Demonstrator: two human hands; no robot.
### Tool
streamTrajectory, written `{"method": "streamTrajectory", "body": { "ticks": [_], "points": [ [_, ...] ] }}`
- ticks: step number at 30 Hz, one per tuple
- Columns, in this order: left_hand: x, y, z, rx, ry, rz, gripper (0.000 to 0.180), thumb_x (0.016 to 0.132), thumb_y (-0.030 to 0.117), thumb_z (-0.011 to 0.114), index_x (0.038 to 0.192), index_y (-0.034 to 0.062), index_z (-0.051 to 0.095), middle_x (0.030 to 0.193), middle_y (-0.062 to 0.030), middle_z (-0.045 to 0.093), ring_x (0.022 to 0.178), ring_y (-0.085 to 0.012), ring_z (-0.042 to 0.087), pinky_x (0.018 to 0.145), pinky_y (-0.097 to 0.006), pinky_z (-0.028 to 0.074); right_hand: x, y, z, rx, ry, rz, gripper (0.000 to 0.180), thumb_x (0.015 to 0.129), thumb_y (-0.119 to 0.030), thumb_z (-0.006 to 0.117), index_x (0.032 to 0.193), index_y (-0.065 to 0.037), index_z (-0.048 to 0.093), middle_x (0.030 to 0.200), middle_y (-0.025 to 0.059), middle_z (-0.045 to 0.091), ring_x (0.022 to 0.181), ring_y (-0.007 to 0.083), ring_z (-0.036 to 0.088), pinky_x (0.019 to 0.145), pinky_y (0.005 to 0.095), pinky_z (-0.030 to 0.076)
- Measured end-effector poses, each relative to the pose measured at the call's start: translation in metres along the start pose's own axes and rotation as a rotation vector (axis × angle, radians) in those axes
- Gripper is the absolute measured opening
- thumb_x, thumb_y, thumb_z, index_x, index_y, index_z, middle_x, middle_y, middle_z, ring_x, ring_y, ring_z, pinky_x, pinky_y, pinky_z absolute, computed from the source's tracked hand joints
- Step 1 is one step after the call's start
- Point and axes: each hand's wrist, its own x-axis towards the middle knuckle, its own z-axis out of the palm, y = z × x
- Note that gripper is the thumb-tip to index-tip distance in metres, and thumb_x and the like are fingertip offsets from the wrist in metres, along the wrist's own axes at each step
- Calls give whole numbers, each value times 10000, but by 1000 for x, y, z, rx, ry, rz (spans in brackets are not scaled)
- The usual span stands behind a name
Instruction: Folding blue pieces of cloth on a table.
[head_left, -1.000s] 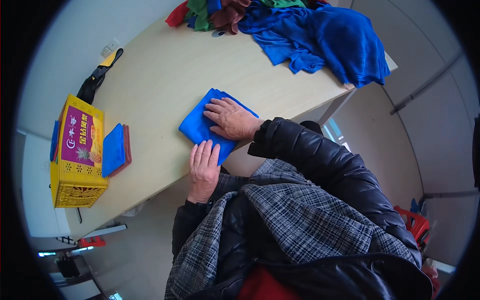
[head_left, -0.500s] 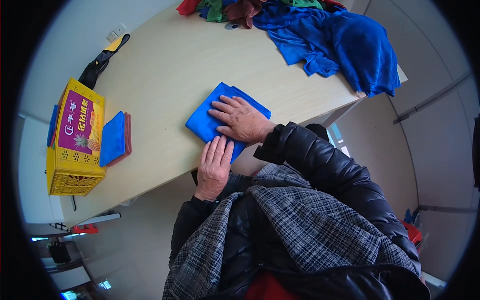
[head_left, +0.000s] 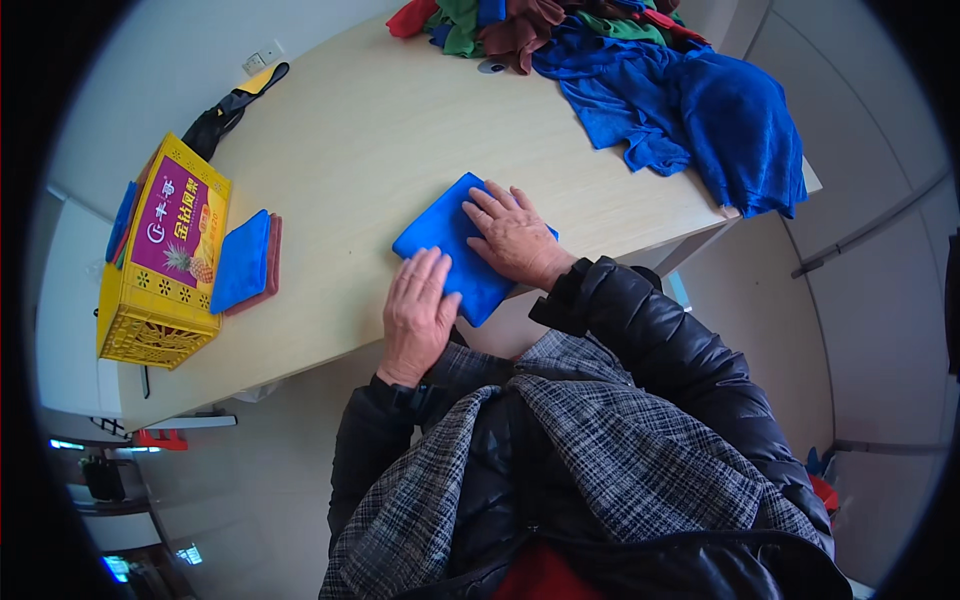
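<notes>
A blue towel (head_left: 455, 235), folded into a compact rectangle, lies at the near edge of the table, with its near corner reaching past that edge. My right hand (head_left: 515, 235) rests flat on its right side, fingers stretched out and slightly spread. At its left near side is my left hand (head_left: 419, 305), open with straight fingers over the towel's edge; whether it presses on the cloth I cannot tell. Part of the towel is hidden beneath both hands.
A yellow crate (head_left: 165, 300) with a purple panel stands at the table's left end. Beside it lie a folded blue cloth (head_left: 241, 262) and a folded brown cloth (head_left: 273, 258). Loose blue cloth (head_left: 735, 125) and a multicoloured cloth heap (head_left: 525, 30) cover the far right. A black strap (head_left: 210, 128) lies behind the crate.
My left hand has shifted back and left across the towel's edge. The right hand stays on the towel, whose loose right-hand layer now shows less. The whole view has shifted slightly.
</notes>
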Motion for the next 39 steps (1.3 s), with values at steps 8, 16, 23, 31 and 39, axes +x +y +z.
{"method": "streamTrajectory", "body": {
  "ticks": [8, 16, 23, 31, 39],
  "points": [
    [29, -38, 40, 59, -118, -73, 598, 1033, 386, 524, 1477, -7, 439, 1533, -220, 434, 1423, -369, 403, 1188, -497, 295, -3, -10, 15, 104, 21, -9, 628, 996, -439, 536, 1473, -34, 477, 1565, 173, 418, 1490, 350, 325, 1228, 509, 223],
    [23, -32, 45, 110, -127, -140, 642, 1037, 424, 508, 1492, -18, 414, 1550, -230, 410, 1426, -392, 391, 1187, -495, 296, -2, 1, 10, 104, -34, -66, 628, 1009, -454, 509, 1492, -56, 466, 1587, 161, 398, 1507, 337, 301, 1242, 489, 205],
    [15, -17, 45, 189, -98, -228, 660, 1028, 442, 520, 1476, -34, 424, 1527, -239, 431, 1393, -399, 424, 1162, -507, 326, -7, -4, 1, 173, 45, -82, 565, 985, -373, 580, 1438, -41, 519, 1516, 173, 478, 1450, 340, 393, 1215, 488, 265],
    [1, 6, 36, 335, -93, -305, 682, 1007, 474, 546, 1453, -35, 452, 1482, -238, 478, 1345, -388, 467, 1114, -508, 367, -36, -18, -16, 222, 121, 88, 521, 933, -280, 669, 1355, 9, 568, 1371, 198, 598, 1344, 360, 504, 1154, 466, 363],
    [1, 38, 19, 328, -211, -343, 652, 991, 485, 562, 1401, -21, 520, 1445, -240, 506, 1293, -385, 497, 1077, -507, 384, -10, 6, -4, 310, 21, 28, 553, 947, -323, 643, 1366, 26, 551, 1410, 205, 562, 1385, 360, 460, 1169, 487, 334]
  ]
}}
